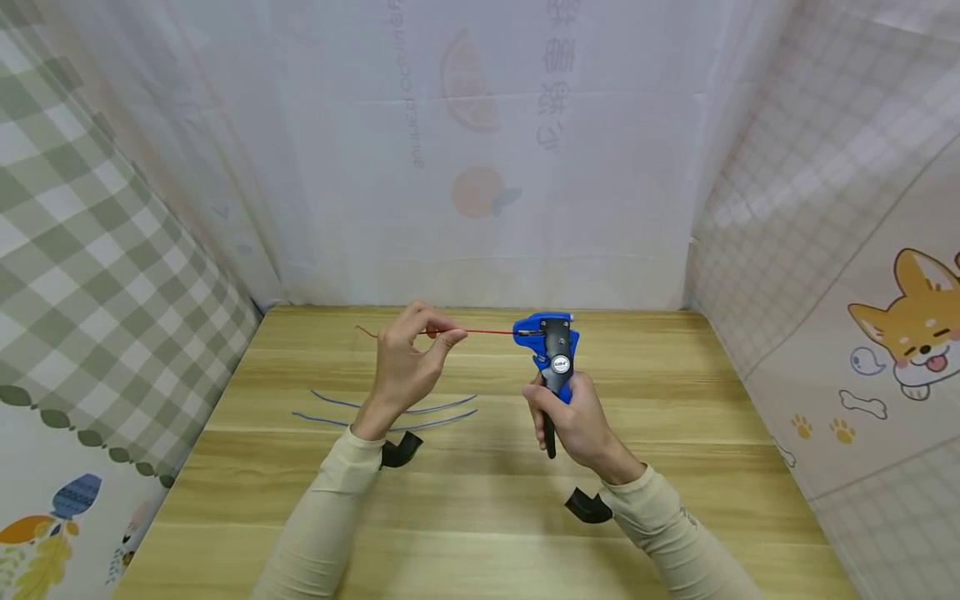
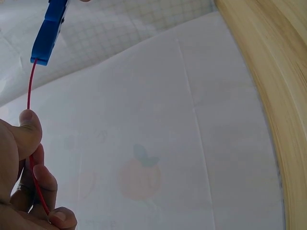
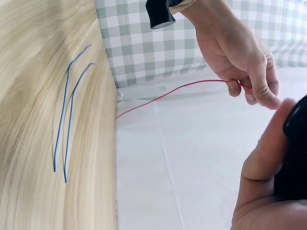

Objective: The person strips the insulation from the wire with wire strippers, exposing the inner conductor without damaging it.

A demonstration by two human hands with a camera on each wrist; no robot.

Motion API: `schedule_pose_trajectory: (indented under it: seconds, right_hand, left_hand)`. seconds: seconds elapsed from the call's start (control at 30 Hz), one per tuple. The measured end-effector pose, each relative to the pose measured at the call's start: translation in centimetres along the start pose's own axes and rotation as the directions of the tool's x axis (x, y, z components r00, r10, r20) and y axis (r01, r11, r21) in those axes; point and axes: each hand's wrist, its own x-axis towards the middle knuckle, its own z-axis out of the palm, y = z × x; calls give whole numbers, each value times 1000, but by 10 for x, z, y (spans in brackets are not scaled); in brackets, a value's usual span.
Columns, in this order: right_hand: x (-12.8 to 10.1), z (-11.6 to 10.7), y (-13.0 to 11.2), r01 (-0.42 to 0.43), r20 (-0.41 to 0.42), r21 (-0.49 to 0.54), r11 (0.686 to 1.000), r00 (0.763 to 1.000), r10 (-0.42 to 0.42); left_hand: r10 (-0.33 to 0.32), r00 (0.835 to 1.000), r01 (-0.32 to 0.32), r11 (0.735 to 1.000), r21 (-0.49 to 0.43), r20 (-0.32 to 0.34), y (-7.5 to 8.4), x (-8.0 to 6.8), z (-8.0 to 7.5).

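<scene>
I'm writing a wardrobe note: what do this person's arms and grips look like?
The left sleeve and right sleeve are long and pale beige; the right bears a mark too small to read. A black piece shows beside the left cuff, a second black piece beside the right cuff. The left grip and right grip are bare, without gloves.

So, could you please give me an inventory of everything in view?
Wire stripper: one, blue and black, in the right hand
Red wire: one, red, running from the left hand to the wire stripper
Blue wires: two, blue, on the tabletop
Tabletop: one, light wood, below the hands
Fruit-print cloth: one, whitish, back
Checked cloth: one, green and white, left
Dog-print cloth: one, pale, right
Wrist attachments: two, black, one by each wrist
Sleeves: two, beige, forearms
Left hand: one, bare, pinching the red wire
Right hand: one, bare, gripping the wire stripper
</scene>
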Motion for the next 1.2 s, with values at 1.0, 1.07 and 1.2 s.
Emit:
schedule_pose_trajectory:
  seconds: [1.0, 1.07, 1.2]
  right_hand:
    - [-3, -5, 0, -1, 11, -23, 1000, 1000, 2]
    - [-3, -5, 1, -3, 14, -23, 1000, 1000, 3]
    - [-4, -6, 1, -15, 17, -25, 1000, 1000, 16]
  left_hand:
    - [-8, 1000, 8, 1000, -1, 13, 1, 1, 1]
    - [-6, 1000, 6, 1000, 0, 5, 1, -1, 1]
    - [-6, 1000, 6, 1000, 6, 5, 0, -2, 1]
